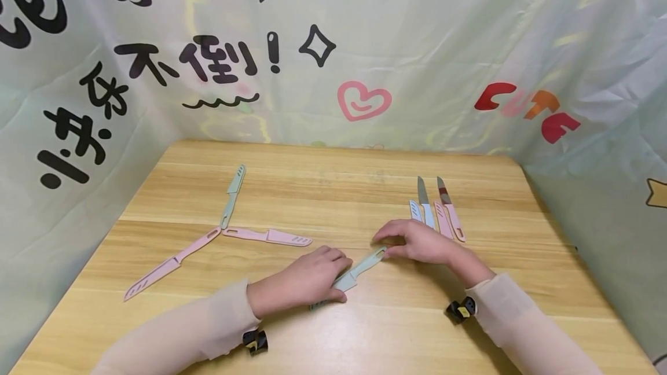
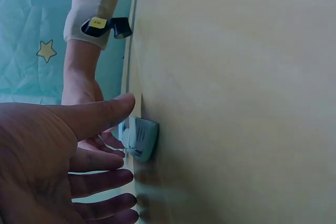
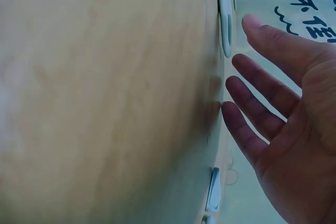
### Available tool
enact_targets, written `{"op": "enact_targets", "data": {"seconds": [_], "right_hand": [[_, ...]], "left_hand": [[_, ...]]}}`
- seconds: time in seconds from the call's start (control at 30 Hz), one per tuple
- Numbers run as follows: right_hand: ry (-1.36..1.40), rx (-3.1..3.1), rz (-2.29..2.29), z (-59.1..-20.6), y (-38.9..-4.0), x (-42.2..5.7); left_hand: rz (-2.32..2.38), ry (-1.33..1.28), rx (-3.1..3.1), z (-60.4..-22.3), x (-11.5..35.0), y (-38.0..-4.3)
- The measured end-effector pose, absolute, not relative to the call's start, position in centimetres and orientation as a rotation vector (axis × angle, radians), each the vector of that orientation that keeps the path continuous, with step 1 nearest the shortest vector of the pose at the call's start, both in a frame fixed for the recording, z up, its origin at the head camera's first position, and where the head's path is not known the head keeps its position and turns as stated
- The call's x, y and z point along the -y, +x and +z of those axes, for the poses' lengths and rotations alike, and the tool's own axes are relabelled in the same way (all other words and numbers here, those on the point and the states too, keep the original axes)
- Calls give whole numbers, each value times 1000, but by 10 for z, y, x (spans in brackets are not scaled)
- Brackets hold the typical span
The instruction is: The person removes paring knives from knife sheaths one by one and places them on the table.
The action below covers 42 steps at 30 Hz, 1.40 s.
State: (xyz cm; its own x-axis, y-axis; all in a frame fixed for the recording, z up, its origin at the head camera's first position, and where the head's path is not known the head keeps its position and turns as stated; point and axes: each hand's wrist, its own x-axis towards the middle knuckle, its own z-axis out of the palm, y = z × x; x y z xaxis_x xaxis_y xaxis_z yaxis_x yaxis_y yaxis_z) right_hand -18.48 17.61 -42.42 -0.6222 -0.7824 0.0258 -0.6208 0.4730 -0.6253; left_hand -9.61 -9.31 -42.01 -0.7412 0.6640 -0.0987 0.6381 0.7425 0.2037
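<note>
A pale green knife (image 1: pixel 366 263) in its sheath lies slanted on the table, its handle toward the right. My left hand (image 1: pixel 307 282) is over the sheath, thumb on one side and fingers on the other; in the left wrist view, the sheath (image 2: pixel 144 139) shows between the spread thumb and straight fingers. My right hand (image 1: pixel 419 242) is at the handle's end, thumb and fingers parted around it. In the right wrist view, the handle (image 3: pixel 226 30) ends just beside the thumb, with a gap to the fingers. The sheath's tip is partly hidden by my left hand.
At left, a green sheathed knife (image 1: pixel 233 195) and two pink ones, one pointing right (image 1: pixel 268 236) and one toward the front left (image 1: pixel 172 265), meet at their handle ends. Behind my right hand lie bare blue (image 1: pixel 424 198) and pink (image 1: pixel 450 207) knives beside their sheaths.
</note>
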Motion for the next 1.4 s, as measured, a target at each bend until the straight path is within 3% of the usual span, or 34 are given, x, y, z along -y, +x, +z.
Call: {"op": "enact_targets", "data": {"seconds": [1.4], "right_hand": [[-1299, -2523, -561, -423, -169, -151]], "left_hand": [[240, 1279, -2904, -426, 96, -108]]}}
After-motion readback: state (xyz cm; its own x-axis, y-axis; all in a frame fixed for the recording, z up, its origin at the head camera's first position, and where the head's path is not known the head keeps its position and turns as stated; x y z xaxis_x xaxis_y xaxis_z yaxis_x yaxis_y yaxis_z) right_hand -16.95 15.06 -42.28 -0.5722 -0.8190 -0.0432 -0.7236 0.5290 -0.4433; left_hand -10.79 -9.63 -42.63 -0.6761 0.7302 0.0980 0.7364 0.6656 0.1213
